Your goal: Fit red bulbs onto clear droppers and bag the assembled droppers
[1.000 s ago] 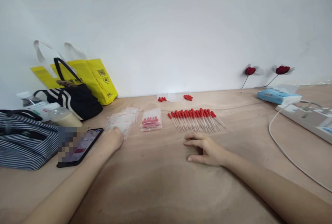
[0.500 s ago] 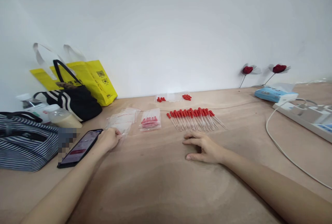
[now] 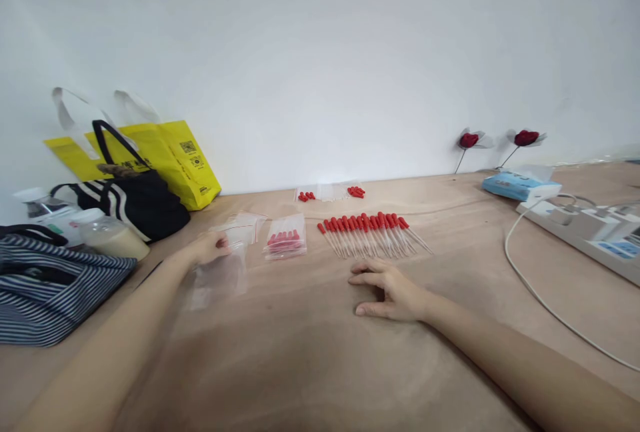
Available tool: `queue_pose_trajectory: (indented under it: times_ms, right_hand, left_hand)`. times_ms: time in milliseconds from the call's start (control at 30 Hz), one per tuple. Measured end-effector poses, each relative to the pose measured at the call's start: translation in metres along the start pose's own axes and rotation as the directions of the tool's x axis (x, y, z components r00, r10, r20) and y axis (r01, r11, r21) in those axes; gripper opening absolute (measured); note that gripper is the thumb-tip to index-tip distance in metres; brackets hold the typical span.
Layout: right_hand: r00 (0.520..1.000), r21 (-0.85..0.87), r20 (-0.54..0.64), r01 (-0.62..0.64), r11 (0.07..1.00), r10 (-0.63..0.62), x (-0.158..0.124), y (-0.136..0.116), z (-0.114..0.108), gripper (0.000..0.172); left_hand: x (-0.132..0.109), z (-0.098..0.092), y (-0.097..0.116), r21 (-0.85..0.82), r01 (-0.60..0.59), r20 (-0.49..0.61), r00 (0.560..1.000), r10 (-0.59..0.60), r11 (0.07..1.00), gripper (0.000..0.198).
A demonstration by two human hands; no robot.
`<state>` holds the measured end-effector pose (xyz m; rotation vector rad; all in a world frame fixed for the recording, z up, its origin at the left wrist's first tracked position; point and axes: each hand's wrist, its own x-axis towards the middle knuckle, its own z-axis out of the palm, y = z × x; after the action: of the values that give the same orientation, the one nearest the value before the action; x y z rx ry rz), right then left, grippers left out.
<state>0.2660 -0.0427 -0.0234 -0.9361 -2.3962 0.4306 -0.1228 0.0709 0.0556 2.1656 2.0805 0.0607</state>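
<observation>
My left hand (image 3: pixel 206 249) is closed, with its fingertips pinched on a clear plastic zip bag (image 3: pixel 223 279) that trails below them, slightly blurred. Just beyond it lie more flat zip bags (image 3: pixel 253 222) with red lines along their tops. My right hand (image 3: pixel 393 291) rests on the table with fingers apart and nothing in them. In front of it, droppers (image 3: pixel 370 232) with red bulbs and clear tapered tubes lie in a row. Between the two hands, farther back, is a stack of zip bags holding red-bulbed droppers (image 3: pixel 284 239).
Small bags with loose red bulbs (image 3: pixel 356 192) lie by the wall. On the left are a striped bag (image 3: pixel 60 292), a black bag (image 3: pixel 155 202), a bottle (image 3: pixel 107 235) and a yellow bag (image 3: pixel 193 165). A tissue pack (image 3: pixel 520 185) and a power strip (image 3: pixel 600 235) with cable stand right.
My left hand has drawn the zip bag up and left off the others, and its forearm now covers the phone. The right hand stays in place. The view has shifted slightly.
</observation>
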Motion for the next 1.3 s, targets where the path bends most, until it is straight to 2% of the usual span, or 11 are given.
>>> queue_pose_trajectory:
  times_ms: [167,233,300,400,500,600,767,867,1067,1233,1300]
  right_hand:
    - [1.0,0.023,-0.005,0.014,1.0,-0.014,0.001,0.001,0.001,0.05]
    - [1.0,0.038,-0.021,0.02,0.999,-0.019,0.001,0.001,0.001,0.05]
    - [0.999,0.059,-0.042,0.03,0.998,-0.028,0.001,0.0,0.001,0.047]
    - [0.994,0.09,-0.11,0.034,0.995,-0.024,0.002,-0.004,-0.002,0.038]
    - [0.977,0.077,-0.215,0.0,0.997,0.016,0.003,-0.01,-0.008,0.031]
    - [0.968,0.036,-0.246,-0.035,0.999,0.043,0.003,-0.018,-0.012,0.033]
    - [0.987,-0.082,-0.132,-0.106,0.991,0.095,0.005,-0.031,-0.004,0.083]
    - [0.989,-0.104,-0.083,-0.131,0.986,0.123,0.006,-0.035,0.005,0.097]
    - [0.989,-0.086,-0.033,-0.146,0.986,0.143,0.005,-0.035,0.011,0.095]
    - [0.987,-0.066,-0.023,-0.158,0.985,0.157,0.003,-0.033,0.008,0.084]
    - [0.986,-0.05,-0.026,-0.164,0.985,0.163,0.004,-0.032,0.008,0.079]
  left_hand:
    - [-0.05,-0.02,0.005,-0.18,-0.077,0.091,0.991,0.095,0.981,0.019]
    - [-0.076,-0.023,0.02,-0.501,-0.028,0.231,0.959,0.164,0.865,0.022]
    - [-0.097,-0.016,0.044,-0.664,0.072,0.301,0.937,0.178,0.745,0.027]
    - [-0.113,0.012,0.085,-0.766,0.118,0.288,0.942,0.173,0.632,0.029]
    - [-0.114,0.046,0.123,-0.809,0.122,0.275,0.943,0.187,0.575,0.028]
    - [-0.108,0.069,0.155,-0.872,0.2,0.311,0.931,0.189,0.446,0.028]
    - [-0.103,0.081,0.188,-0.922,0.233,0.3,0.934,0.193,0.308,0.023]
    - [-0.103,0.083,0.197,-0.936,0.268,0.316,0.925,0.209,0.228,0.022]
    - [-0.106,0.082,0.202,-0.918,0.397,0.39,0.891,0.232,0.018,0.023]
    - [-0.114,0.082,0.205,-0.896,0.436,0.411,0.884,0.223,-0.078,0.018]
    - [-0.116,0.083,0.204,-0.908,0.413,0.387,0.891,0.237,-0.068,0.015]
